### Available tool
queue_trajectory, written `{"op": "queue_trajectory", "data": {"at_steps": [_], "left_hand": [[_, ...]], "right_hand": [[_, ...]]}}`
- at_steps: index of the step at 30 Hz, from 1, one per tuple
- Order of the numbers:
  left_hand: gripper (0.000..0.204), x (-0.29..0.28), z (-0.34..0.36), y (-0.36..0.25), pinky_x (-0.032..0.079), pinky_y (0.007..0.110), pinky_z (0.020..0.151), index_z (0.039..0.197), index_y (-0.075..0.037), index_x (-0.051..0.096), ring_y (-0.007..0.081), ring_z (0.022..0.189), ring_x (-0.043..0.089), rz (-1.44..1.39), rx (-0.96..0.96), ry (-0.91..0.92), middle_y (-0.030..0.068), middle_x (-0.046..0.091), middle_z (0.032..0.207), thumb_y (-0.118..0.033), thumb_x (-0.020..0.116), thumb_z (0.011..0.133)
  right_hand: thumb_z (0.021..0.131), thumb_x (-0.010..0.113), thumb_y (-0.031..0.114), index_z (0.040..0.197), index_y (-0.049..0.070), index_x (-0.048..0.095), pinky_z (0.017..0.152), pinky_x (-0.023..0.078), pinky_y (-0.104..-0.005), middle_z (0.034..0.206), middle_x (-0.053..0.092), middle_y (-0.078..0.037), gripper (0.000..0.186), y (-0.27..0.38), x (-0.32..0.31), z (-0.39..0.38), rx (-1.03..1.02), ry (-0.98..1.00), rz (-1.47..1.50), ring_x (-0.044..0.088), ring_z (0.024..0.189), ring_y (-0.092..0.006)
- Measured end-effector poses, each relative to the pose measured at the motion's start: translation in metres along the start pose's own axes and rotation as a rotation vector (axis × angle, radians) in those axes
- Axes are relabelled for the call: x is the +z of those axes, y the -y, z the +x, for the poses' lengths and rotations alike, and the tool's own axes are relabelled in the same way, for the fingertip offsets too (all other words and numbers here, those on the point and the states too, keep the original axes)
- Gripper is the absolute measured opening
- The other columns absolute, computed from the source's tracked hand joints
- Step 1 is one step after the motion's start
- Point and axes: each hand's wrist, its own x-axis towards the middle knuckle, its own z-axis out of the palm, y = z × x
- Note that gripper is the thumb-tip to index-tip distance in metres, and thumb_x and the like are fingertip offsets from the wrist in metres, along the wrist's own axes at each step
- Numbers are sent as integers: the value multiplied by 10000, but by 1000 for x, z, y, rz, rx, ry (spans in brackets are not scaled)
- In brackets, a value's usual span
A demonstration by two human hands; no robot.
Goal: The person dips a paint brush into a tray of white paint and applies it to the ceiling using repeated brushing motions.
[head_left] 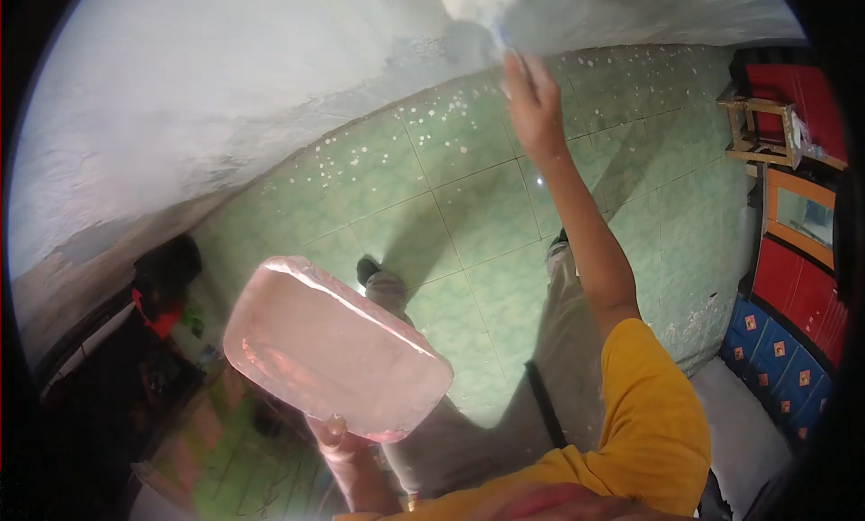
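Observation:
My right hand (538,115) is stretched forward, its fingers wrapped round the handle of a paintbrush (489,14). Motion blurs the brush, and its pale, wide bristles are at the whitish wall (225,79). Low on the left, my left hand (338,442) grips the near edge of a rounded rectangular plastic tub (360,303), thumb at the rim and the other fingers mostly hidden beneath. The tub is pale pink and tilted; its inside looks smooth and whitish, and I cannot tell how much paint it holds.
Green floor tiles (478,223) carry white splashes along the wall's foot. My feet stand apart on them. At the right are a small wooden stool (761,133), an orange-framed panel (800,216) and blue patterned drawers (775,363). Dark clutter (167,269) lies at the left.

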Motion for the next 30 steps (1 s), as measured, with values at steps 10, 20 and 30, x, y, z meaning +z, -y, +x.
{"op": "queue_trajectory", "data": {"at_steps": [10, 20, 30], "left_hand": [[857, -31, 17, 49, 441, 464, 886, 1340, 6, 321, 333, 1108, 479, -18, 117, -148, 179, 436, 1247, -368, 654, 645], [848, -52, 37, 97, 425, 462, 913, 1362, 1, 304, 330, 1131, 466, 3, 87, -213, 174, 424, 1273, -327, 666, 668], [843, -32, 12, 40, 410, 460, 939, 1383, -4, 286, 328, 1155, 454, -32, 99, -79, 169, 412, 1300, -285, 677, 691]], "right_hand": [[949, 463, 323, 967, -4, 564, 590, 400, -307, 664, 495, -54, 342, -210, 1, 52, -65, -74, -226, 480, 618, -171], [898, 476, 381, 930, -26, 611, 724, 460, -427, 909, 632, -235, 431, -417, -7, 56, 466, -36, -362, 607, 842, -392], [920, 494, 288, 800, -6, 546, 516, 364, -290, 617, 474, -37, 322, -139, -16, 54, 424, 20, -119, 424, 548, -124]]}}
